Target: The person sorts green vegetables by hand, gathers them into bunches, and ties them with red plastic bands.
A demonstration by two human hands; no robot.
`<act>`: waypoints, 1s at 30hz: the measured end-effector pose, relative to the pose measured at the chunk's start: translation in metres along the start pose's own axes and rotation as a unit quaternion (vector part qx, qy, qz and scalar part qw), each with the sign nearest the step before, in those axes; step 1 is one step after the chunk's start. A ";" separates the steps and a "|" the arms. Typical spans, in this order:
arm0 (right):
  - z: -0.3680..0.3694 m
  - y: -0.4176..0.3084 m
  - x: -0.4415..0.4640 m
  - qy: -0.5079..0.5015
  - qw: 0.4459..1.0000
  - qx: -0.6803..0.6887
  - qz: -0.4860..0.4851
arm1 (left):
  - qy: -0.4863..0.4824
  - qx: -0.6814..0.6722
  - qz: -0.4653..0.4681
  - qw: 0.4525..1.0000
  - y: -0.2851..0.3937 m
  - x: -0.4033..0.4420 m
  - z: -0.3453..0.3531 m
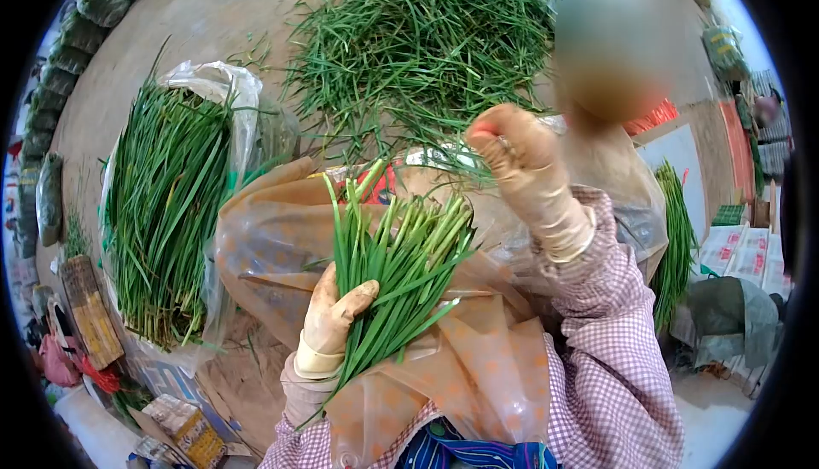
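Holding, L hand point(337, 320): thin cream glove point(319, 361), wrinkled at cuff; clamped on bunch point(401, 269).
Bunch: long flat green blades, pale cut stalk ends up; ctr., above lap cover point(503, 367).
Raised, R hand point(516, 149): matching glove point(559, 234), fingers curled in together; contents can't tell.
Sleeves point(606, 332): gingham, purple/white.
Lap cover: translucent tan plastic w/ orange dots, creased.
Bag point(246, 85), L side: clear film, packed w/ aligned leaves point(166, 213).
Heap point(426, 43), beyond: loose tangled leaves on floor point(205, 34).

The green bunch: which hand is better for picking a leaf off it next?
Probably the right hand: it is raised near the pale stalk ends, apart from the leaves. The left hand holds the green bunch.
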State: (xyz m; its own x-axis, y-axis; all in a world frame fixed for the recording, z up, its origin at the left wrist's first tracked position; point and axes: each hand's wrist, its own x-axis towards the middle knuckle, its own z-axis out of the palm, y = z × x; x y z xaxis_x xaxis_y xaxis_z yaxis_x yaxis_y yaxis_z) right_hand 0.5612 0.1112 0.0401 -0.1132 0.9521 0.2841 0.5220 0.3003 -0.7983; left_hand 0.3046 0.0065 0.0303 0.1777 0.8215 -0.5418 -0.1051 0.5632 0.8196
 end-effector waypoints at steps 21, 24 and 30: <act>-0.026 -0.043 -0.055 -0.373 0.908 0.115 0.152 | -0.072 -0.087 -0.026 0.993 0.007 0.003 0.007; -0.013 -0.038 -0.064 -0.419 0.846 0.198 0.264 | -0.066 -0.078 -0.021 0.995 0.006 0.002 0.010; -0.045 0.020 -0.054 0.103 0.946 0.149 0.270 | -0.033 -0.083 0.001 0.996 0.000 -0.001 0.003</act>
State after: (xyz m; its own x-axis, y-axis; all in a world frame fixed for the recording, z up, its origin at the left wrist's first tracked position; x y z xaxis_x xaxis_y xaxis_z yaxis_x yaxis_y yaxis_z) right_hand 0.6159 0.0636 0.0326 0.2856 0.9488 -0.1348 0.1924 -0.1945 -0.9618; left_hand 0.3068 0.0056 0.0317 0.2415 0.8180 -0.5220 -0.2646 0.5731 0.7756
